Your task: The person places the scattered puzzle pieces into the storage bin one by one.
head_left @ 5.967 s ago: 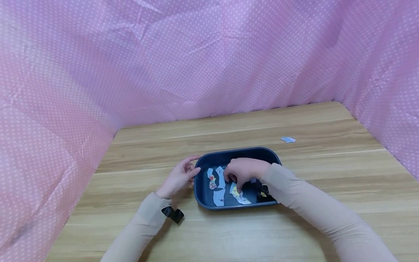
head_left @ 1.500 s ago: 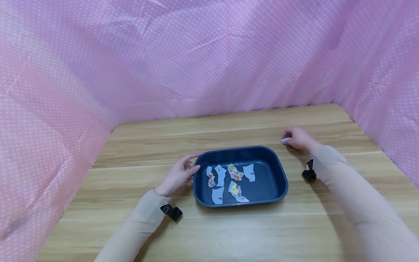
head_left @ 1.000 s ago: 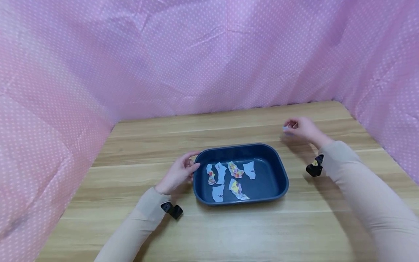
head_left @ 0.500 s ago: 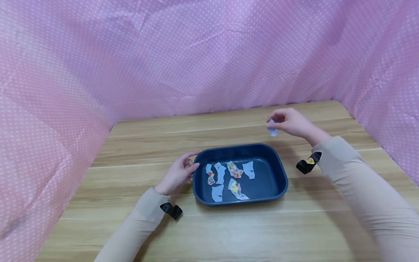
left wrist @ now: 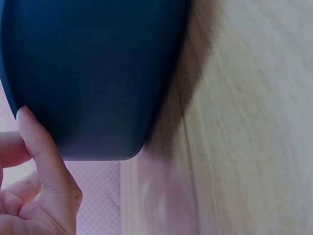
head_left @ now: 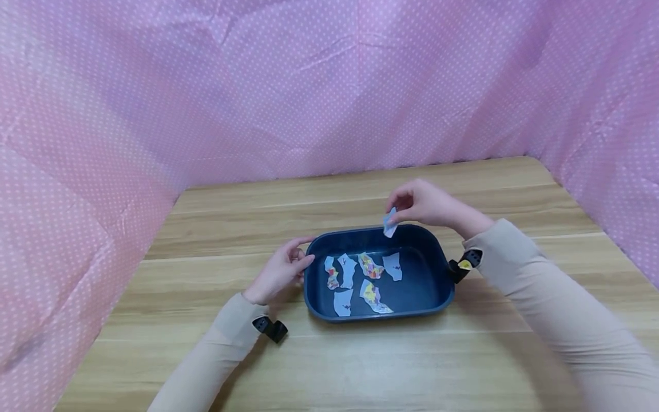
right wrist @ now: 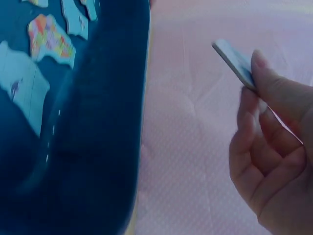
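Observation:
In the head view, my left hand (head_left: pixel 280 274) holds the left end of a dark blue oblong tray (head_left: pixel 423 283). The left wrist view has that thumb (left wrist: pixel 43 147) against the tray's wall. My right hand (head_left: pixel 424 205) pinches a thin, stiff, pale-blue piece with an irregular outline (head_left: pixel 390 223) above the tray's far rim. Seen from the right wrist, the edge of this piece (right wrist: pixel 237 63) shows some thickness. Several similar flat pieces lie apart inside the tray, among them a colourful one (head_left: pixel 370 266), a yellow-patterned one (head_left: pixel 374 296) and a mostly white one (head_left: pixel 393 266).
The tray stands on a light wood-grain table (head_left: pixel 247 217). A pink dotted cloth (head_left: pixel 319 91) hangs behind and along both sides of it. Each wrist carries a small black camera, such as the left one (head_left: pixel 270 330).
My right hand has left the tray, picked the pale-blue piece off the table at the far right, raised it and brought it left to the tray. My left hand stays at the tray's left end.

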The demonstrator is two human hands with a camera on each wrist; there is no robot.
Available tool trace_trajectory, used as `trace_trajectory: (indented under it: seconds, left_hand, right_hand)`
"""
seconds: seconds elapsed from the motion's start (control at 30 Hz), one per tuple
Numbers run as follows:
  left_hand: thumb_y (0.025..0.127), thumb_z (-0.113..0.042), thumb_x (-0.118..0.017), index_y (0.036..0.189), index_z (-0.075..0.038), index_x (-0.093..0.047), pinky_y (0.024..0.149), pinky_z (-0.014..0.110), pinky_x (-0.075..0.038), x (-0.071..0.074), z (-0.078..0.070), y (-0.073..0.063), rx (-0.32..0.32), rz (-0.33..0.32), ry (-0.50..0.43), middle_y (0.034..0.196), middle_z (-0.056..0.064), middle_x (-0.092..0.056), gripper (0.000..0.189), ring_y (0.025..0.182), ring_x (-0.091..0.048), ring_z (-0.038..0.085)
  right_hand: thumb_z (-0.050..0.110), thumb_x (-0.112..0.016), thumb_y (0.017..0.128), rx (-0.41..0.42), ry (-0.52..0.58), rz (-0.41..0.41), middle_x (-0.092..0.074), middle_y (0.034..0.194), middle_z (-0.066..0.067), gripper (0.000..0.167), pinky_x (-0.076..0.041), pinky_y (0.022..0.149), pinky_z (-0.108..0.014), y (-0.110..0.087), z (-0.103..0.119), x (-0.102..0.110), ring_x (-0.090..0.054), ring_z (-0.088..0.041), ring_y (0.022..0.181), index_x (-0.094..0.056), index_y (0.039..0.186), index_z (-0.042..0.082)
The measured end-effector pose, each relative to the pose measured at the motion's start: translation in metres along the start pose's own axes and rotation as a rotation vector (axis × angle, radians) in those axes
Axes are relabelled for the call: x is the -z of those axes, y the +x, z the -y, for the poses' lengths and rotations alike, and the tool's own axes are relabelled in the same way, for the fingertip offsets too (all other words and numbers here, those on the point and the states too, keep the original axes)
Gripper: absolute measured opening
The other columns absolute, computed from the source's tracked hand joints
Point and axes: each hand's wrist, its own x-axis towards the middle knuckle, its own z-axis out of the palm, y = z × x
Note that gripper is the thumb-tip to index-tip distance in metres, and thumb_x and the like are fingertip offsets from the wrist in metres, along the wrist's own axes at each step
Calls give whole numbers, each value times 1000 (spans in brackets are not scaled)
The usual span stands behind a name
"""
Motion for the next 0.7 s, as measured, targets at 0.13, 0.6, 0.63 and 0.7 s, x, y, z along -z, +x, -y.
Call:
trace_trajectory:
  seconds: [0.13,0.6,0.63,0.7]
  left_hand:
    - [96,-15,-56,138,-23,-46,59,30,-53,0,-2,-1,-1,2,2,81,8,-53,44,62,-54,19]
    - [95,-15,-57,137,-23,-47,62,32,-54,0,0,0,20,-5,-22,83,9,-55,44,63,-55,20]
    - [95,-15,-58,137,-23,-47,63,32,-54,0,0,0,27,-5,-24,84,9,-55,44,64,-55,20]
    - [94,-15,-58,137,-23,-47,64,31,-54,0,2,-1,39,-2,-30,85,10,-55,45,65,-56,20]
  right_hand:
    - [5,-69,85,83,-46,103,-69,91,-6,8,-55,79,-33,5,4,-11,-65,-16,83,-69,93,5]
    - [4,-69,84,118,-83,391,-67,88,-1,5,-53,70,-23,14,12,-41,-59,-7,74,-68,88,7]
    - [4,-69,84,121,-79,408,-67,88,-1,5,-53,69,-23,14,11,-43,-58,-6,73,-68,88,7]
    - [3,-69,83,121,-58,445,-67,87,-2,5,-52,68,-22,13,9,-45,-58,-6,72,-68,87,7]
